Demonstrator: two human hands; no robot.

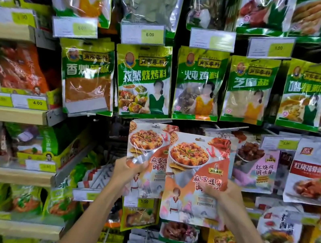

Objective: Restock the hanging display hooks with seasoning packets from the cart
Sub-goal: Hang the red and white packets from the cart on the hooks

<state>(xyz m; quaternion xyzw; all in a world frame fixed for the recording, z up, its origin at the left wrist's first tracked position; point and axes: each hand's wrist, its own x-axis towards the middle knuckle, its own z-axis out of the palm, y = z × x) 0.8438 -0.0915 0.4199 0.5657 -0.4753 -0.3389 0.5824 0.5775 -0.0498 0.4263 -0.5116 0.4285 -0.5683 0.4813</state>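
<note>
Wooden shelves point(6, 112) at left. Left hand point(129, 170) raised before hanging display, fingers pinching left packet point(148, 140) at its left edge. Right packet point(196, 169) overlaps it in front, right hand point(222, 192) fingers gripping its right edge. Green packets point(198, 85) hang above.

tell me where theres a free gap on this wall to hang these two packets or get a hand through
One dark gap shows behind the left-hand packet, under the cumin barbecue packet and left of the braised-meat packet. The left hand and right hand hold packets in front of it. The green row above and the rows below hang edge to edge.
</note>
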